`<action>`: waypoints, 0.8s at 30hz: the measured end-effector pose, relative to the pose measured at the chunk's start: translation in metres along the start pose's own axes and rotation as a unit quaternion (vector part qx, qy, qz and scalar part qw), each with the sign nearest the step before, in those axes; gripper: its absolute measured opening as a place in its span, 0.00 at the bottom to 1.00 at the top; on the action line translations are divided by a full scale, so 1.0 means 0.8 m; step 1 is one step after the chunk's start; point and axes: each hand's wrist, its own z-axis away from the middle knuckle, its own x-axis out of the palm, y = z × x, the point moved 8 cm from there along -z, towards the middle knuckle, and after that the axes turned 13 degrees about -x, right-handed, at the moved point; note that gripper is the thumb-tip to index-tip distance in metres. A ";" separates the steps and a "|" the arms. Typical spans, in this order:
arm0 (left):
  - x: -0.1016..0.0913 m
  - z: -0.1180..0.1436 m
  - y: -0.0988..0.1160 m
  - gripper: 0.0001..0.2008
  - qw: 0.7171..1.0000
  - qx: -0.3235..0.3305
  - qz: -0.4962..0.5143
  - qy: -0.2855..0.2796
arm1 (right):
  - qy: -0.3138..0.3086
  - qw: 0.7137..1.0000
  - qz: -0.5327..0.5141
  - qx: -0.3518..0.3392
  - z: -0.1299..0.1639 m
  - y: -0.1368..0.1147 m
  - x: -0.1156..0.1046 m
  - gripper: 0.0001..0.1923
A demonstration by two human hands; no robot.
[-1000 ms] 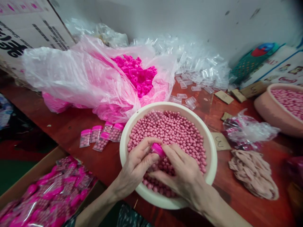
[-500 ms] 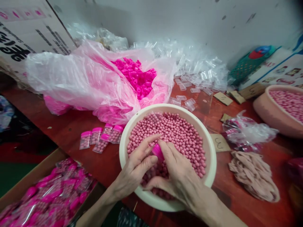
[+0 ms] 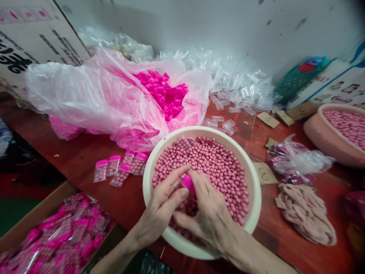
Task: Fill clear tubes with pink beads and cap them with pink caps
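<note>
Pink cap [image 3: 188,183] is pinched between both hands low in the middle of the frame, right over the cream bowl [image 3: 253,190] heaped with small pink beads [image 3: 216,163]. Left hand [image 3: 162,207] curls around it from the left, thumb and forefinger closed on whatever sits under the cap; the container itself is hidden by the fingers. Right hand [image 3: 209,215] presses down on the cap from the right, its fingertips on top and the rest of the hand resting among the beads.

Just left of the bowl, a short row of filled pink-capped tubes [image 3: 119,169] lies on the red-brown table [image 3: 85,152]. Above them, in the upper left of the frame, a pink plastic bag [image 3: 94,99] gapes open on a heap of loose bright pink caps [image 3: 164,91]. A drift of clear empty tubes [image 3: 239,87] fills the upper middle. At the lower left a cardboard box [image 3: 48,207] holds finished packets. A second bowl of beads [image 3: 330,139] sits at the right edge.
</note>
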 end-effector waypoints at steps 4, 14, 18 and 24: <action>0.002 0.000 0.003 0.25 1.000 -0.005 0.022 -0.009 | 0.011 0.996 -0.075 0.048 0.004 0.010 0.003 0.31; -0.001 0.004 0.003 0.18 0.999 0.027 -0.007 0.014 | 0.007 0.998 0.046 -0.040 -0.006 -0.005 -0.005 0.15; 0.000 0.007 0.002 0.18 0.998 0.038 -0.039 0.026 | 0.006 0.989 0.120 -0.089 -0.011 -0.014 -0.008 0.14; 0.008 0.010 0.011 0.16 0.994 0.048 -0.102 0.010 | -0.014 0.987 0.125 -0.099 -0.014 -0.013 -0.006 0.17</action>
